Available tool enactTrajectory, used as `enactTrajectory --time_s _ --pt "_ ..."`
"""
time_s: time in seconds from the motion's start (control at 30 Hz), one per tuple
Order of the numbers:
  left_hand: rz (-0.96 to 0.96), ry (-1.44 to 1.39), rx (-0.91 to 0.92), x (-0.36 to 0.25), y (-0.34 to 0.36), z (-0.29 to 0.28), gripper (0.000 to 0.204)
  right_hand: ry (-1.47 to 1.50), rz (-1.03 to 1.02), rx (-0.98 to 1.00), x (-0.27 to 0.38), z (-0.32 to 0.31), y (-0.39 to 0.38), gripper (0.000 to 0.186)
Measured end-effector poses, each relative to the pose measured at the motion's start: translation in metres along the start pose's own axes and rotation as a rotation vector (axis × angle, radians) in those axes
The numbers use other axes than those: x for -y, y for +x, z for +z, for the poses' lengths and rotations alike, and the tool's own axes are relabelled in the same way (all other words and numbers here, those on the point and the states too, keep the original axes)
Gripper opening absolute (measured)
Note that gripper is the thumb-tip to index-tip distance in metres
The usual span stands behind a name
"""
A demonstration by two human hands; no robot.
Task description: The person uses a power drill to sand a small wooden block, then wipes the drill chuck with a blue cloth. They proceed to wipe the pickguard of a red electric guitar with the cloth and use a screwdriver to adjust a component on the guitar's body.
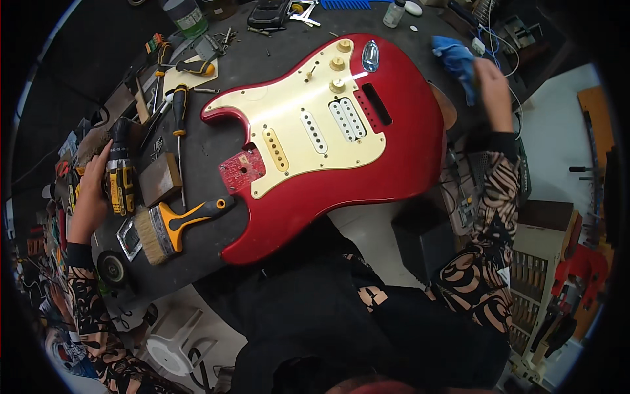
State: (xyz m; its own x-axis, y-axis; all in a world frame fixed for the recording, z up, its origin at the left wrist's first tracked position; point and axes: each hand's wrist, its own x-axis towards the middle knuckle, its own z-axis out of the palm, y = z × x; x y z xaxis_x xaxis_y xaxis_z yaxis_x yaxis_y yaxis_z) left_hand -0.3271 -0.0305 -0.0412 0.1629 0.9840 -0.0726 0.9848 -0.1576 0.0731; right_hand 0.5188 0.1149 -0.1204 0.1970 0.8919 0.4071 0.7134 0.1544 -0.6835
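Observation:
A red electric guitar body (pixel 413 144) with a cream pickguard (pixel 289 108) lies face up on the dark workbench. White pickups, cream knobs and a metal jack plate show on it; there is no neck in its pocket. At the right, my right hand (pixel 493 92) is closed at the edge of a blue cloth (pixel 454 60), its fingertips partly hidden. On the left, my left hand (pixel 92 194) reaches out with its index finger stretched, next to a yellow and black cordless drill (pixel 121 180). A wide paintbrush (pixel 172 226) lies between the drill and the guitar body.
Several screwdrivers (pixel 179 108) and loose screws lie behind the drill. A wooden block (pixel 160 180) sits beside it. Along the back are a jar (pixel 186 18), a blue comb (pixel 344 4) and a small bottle (pixel 394 13). A white stool (pixel 169 348) stands below the bench.

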Motion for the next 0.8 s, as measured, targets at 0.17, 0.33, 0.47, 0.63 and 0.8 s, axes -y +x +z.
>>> enactTrajectory --time_s 0.17,0.33,0.47,0.63,0.8 --pt "-0.044 -0.055 0.141 -0.002 -0.005 -0.013 0.105 0.218 -0.046 -0.338 0.064 -0.058 -0.03 0.037" --pt "-0.115 0.243 0.011 -0.045 -0.038 -0.058 0.086 0.852 0.406 -0.041 0.115 -0.063 -0.074 0.023" --pt "0.163 0.062 -0.252 -0.188 -0.03 -0.051 0.068 -0.013 -0.1 0.231 0.168 -0.044 -0.13 0.021" --pt "0.593 -0.154 -0.202 -0.31 -0.006 0.0 0.054 -0.087 -0.329 0.452 0.213 0.017 -0.157 0.037" --pt "0.609 -0.186 -0.172 -0.342 0.02 0.038 0.05 -0.183 -0.589 0.48 0.229 0.062 -0.177 0.043"
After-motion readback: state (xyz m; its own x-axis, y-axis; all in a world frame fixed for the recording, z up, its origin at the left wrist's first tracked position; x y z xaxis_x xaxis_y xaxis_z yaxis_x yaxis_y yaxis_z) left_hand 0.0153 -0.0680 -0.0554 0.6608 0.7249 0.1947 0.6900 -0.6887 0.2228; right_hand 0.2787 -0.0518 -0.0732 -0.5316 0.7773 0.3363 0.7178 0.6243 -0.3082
